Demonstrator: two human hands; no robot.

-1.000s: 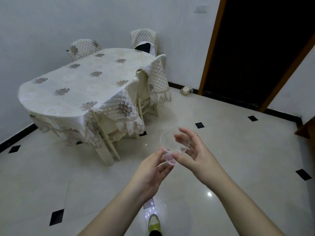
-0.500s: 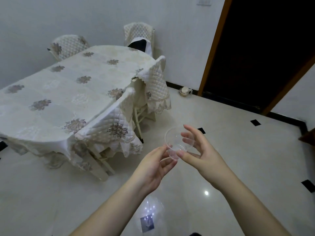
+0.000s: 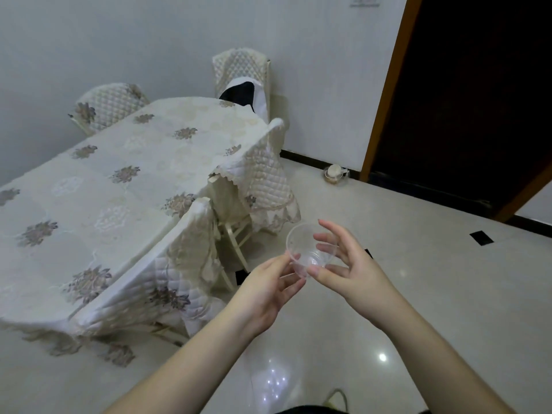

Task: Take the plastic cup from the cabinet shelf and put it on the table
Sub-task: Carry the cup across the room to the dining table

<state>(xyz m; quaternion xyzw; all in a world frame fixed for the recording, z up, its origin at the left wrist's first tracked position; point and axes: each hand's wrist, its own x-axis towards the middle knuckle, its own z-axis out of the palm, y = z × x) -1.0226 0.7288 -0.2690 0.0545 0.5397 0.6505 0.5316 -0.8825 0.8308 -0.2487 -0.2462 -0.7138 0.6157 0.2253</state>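
Note:
A clear plastic cup (image 3: 301,249) is held in front of me above the floor, tilted with its mouth toward the upper left. My right hand (image 3: 349,264) grips it, thumb under the base and fingers along its far side. My left hand (image 3: 268,285) touches the cup's lower rim with its fingertips. The table (image 3: 98,198), covered with a cream flowered cloth, stands to the left of my hands, its near corner about a forearm's length away.
Quilted covered chairs stand around the table: one (image 3: 185,264) close to my left hand, one (image 3: 265,171) behind it, two (image 3: 242,76) by the wall. A small pot (image 3: 334,173) sits on the tiled floor by the dark doorway (image 3: 466,91).
I have moved closer to the table, which now looks larger and nearer. Both hands keep hold of the cup, carried forward with little change in grip.

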